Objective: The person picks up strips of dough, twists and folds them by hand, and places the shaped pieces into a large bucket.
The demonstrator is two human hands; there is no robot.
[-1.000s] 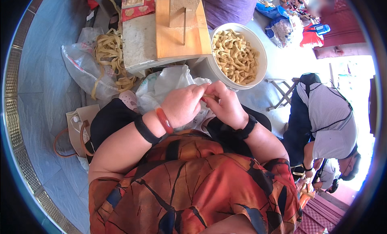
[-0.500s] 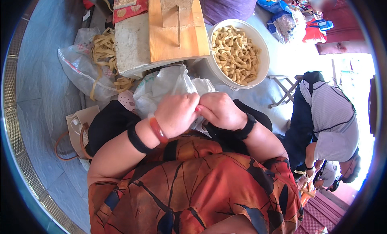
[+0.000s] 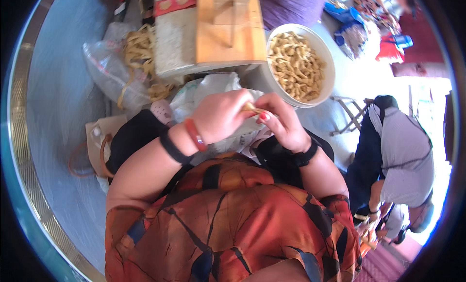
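Above my lap, my left hand (image 3: 221, 117) and my right hand (image 3: 285, 122) meet with their fingers closed. Between them shows a small tan strip (image 3: 252, 109), twisted or folded; both hands pinch it, and much of it is hidden by the fingers. A white bucket (image 3: 332, 70) beyond my right hand holds many short knotted tan pieces (image 3: 297, 63). To the far left, long flat tan strips (image 3: 140, 45) spill over a clear plastic bag (image 3: 112, 80). Under my hands spreads a whitish plastic sheet or bag (image 3: 201, 90).
A wooden board (image 3: 208, 49) with an upright piece rests on a pale block (image 3: 174, 49) ahead. A beige bag (image 3: 99, 148) stands by my left leg. To the right are a folding stool (image 3: 350, 114) and a bent-over person (image 3: 405, 146). A purple sack (image 3: 291, 7) sits behind the bucket.
My hands have shifted slightly up and right in the picture; the right fingers have loosened and turned, baring the tan strip. The whole view has shifted, with surroundings moving right.
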